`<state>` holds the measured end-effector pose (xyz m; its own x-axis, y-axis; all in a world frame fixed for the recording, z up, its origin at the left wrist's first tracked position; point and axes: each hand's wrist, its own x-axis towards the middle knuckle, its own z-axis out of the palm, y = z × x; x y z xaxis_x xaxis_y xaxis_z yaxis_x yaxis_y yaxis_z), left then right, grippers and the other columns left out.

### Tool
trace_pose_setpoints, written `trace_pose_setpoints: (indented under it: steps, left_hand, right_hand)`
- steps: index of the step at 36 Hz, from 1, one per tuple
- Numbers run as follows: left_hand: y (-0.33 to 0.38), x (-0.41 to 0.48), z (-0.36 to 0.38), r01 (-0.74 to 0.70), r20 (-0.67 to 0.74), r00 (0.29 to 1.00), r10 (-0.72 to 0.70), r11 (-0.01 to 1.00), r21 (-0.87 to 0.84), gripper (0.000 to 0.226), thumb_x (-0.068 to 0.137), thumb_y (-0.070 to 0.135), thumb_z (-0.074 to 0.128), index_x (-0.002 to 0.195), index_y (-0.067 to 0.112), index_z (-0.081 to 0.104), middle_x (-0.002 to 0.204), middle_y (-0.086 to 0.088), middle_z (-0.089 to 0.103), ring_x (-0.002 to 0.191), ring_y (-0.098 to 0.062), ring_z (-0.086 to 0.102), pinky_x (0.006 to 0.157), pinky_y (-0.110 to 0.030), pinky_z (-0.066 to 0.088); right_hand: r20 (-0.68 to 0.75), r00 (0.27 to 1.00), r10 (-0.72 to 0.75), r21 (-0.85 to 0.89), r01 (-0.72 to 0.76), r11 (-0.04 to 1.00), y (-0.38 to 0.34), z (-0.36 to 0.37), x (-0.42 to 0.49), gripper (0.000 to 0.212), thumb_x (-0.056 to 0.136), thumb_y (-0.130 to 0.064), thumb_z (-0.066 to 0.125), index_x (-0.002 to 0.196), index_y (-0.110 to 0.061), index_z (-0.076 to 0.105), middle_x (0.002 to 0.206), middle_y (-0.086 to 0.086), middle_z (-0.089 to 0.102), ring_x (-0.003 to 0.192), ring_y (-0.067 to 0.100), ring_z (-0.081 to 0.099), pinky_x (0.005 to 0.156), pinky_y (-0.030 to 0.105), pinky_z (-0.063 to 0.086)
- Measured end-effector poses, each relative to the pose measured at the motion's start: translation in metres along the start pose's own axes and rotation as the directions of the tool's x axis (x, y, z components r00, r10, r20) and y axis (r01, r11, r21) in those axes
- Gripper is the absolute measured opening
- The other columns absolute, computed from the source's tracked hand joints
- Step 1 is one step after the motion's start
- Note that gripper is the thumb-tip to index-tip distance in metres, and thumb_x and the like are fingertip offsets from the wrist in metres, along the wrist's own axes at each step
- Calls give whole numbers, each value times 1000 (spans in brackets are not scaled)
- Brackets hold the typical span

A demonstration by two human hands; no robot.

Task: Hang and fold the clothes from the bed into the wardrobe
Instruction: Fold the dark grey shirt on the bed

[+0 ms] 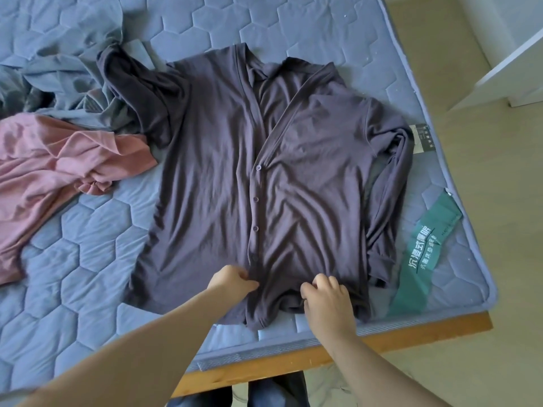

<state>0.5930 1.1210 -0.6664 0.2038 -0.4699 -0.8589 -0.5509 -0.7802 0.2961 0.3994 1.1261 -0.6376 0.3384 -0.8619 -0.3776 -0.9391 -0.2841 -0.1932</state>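
Observation:
A dark purple-grey buttoned cardigan (229,160) lies spread front-up on the blue quilted mattress (88,274), its hem toward me. My left hand (232,282) pinches the hem at the button placket. My right hand (326,295) grips the hem a little further right, fingers curled into the cloth. The cardigan's right sleeve is folded along its side; the left sleeve is bunched at the upper left.
A pink garment (53,168) lies at the left. A grey-blue garment (70,74) is heaped at the upper left. A green label (423,254) sits on the mattress corner, above the wooden bed frame (323,353). White furniture (511,69) stands at the right on the pale floor.

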Motion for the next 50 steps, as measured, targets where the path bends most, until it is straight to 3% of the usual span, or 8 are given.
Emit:
trace_pose_setpoints:
  steps: [10,16,23,26,28,33,42,50]
  left_hand:
    - [-3,-4,-5,111,-100,987,-129,980,-165,13,94,20,45,89,9,39,79,-11,50,63,-28,56,61,-35,56]
    - [5,-17,2,227,308,945,-111,900,-372,29,82,14,70,104,5,53,100,-19,62,86,-28,61,88,-43,51]
    - [8,-16,-9,357,447,857,-256,921,-156,19,82,-3,50,99,3,56,79,-15,66,67,-24,62,62,-35,57]
    - [16,-18,-21,225,310,897,-317,928,296,28,75,11,59,103,8,58,65,-5,59,66,-20,62,59,-29,53]
    - [27,-16,-22,151,85,968,-236,821,551,42,74,24,63,113,13,51,89,-2,60,90,-22,64,76,-31,53]
    - [84,-5,-16,55,-233,972,38,924,380,37,86,34,53,112,12,40,123,-8,47,115,-29,48,84,-37,41]
    - [168,33,-3,-305,23,942,335,824,478,64,83,25,54,142,26,28,143,-3,32,128,-31,34,101,-40,36]
    - [193,63,-2,-149,188,978,88,929,339,65,74,36,63,135,19,47,136,-3,35,116,-19,48,90,-16,38]
  right_hand:
    - [426,901,-81,178,5,984,18,8,-10,14,85,-24,45,87,-26,59,82,-8,42,97,18,47,78,27,30]
    - [298,954,44,269,-128,955,22,0,-5,7,88,-19,44,82,-22,45,83,-7,48,81,16,47,63,25,31]
    - [391,916,93,313,-227,922,31,-6,-5,8,90,-18,44,85,-21,50,88,-6,55,82,15,52,63,26,37]
    - [409,899,159,344,-313,885,35,-12,0,12,90,-17,42,84,-19,52,86,-3,61,78,18,57,59,27,37]
    - [375,898,231,370,-374,851,40,-16,5,14,91,-16,41,81,-19,51,79,-2,61,72,20,57,54,27,35]
    - [189,813,551,496,-563,661,55,-30,30,12,93,-16,45,95,-17,57,87,3,61,74,24,49,58,29,35]
    - [302,503,810,479,-815,327,103,-48,87,63,82,-26,64,138,-17,36,142,14,31,128,35,33,100,45,34]
    - [293,611,736,680,-674,288,132,-37,101,11,83,-10,57,73,-12,53,78,10,60,79,29,53,67,30,37]
